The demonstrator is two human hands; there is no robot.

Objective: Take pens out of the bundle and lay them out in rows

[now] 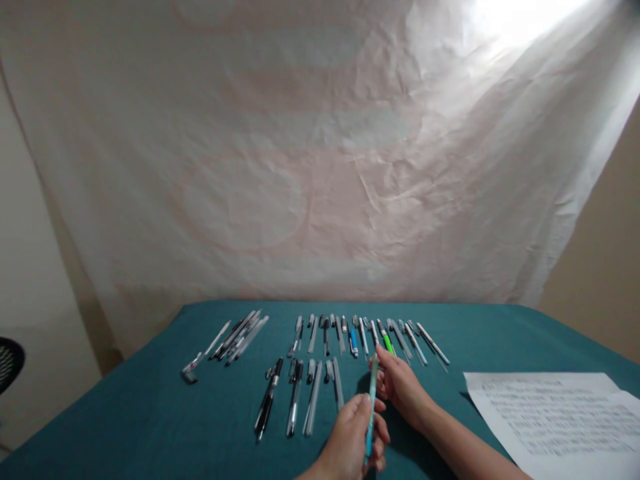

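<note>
My left hand is closed round the lower part of a light blue-green pen, which stands nearly upright in front of me. At the pen's upper end, my right hand has its fingers bent in a pinch against it. Whether a cap or another small part sits between those fingertips is hidden. Left of my hands lies a near row of pens, among them a black pen and a clear-barrelled pen, with loose caps at their upper ends.
Farther back runs a second row of pens, including a blue pen and a green pen. A pile of pens lies at the left. Written sheets of paper rest at the right on the green tablecloth.
</note>
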